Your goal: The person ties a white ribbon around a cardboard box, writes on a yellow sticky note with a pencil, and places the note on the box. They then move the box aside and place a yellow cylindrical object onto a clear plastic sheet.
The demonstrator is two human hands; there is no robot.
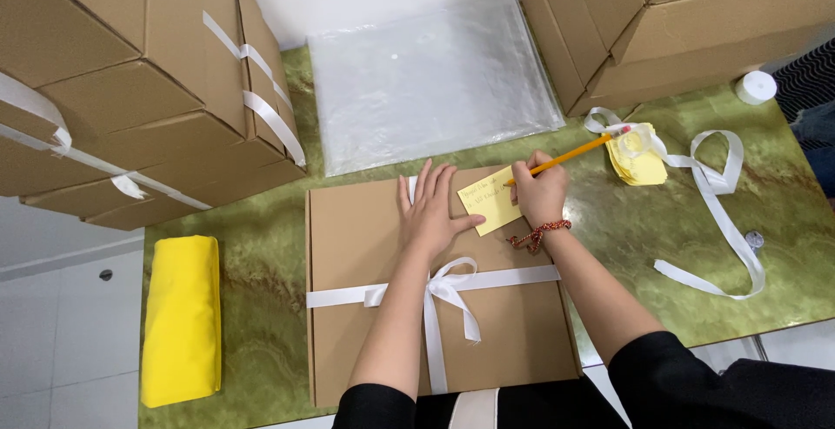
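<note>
Yellow note (492, 199) lies under flat, spread left fingers (428, 187); right fingers (532, 178) grip pencil (570, 157).

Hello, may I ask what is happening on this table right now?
A person is writing on a yellow note with a pencil held in the right hand. The left hand presses flat beside the note, on a flat cardboard box tied with white ribbon.

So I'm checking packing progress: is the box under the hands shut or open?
Shut: the box lies flat, with white ribbon tied in a bow.
</note>
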